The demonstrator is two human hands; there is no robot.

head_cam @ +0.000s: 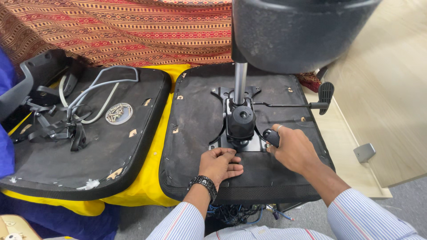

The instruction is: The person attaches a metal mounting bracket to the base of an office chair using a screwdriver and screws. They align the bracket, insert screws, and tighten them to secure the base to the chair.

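An upturned black chair seat (200, 111) lies in front of me with its metal tilt mechanism (240, 122) bolted at the centre. A chrome gas column (240, 82) rises from the mechanism. My left hand (219, 163) rests flat on the seat just below the mechanism plate, fingers loosely curled, holding nothing. My right hand (292, 149) is closed around a black screwdriver handle (271, 137) pointed at the plate's right edge. A black adjustment lever (307, 103) sticks out to the right.
A second upturned seat pad (89, 151) lies at left, carrying a round dish of screws (118, 113), grey armrest frames (95, 86) and black plastic parts (60, 126). Yellow cloth (147, 182) lies under both. A large black chair back (298, 31) looms overhead. Wooden panels (387, 102) are at right.
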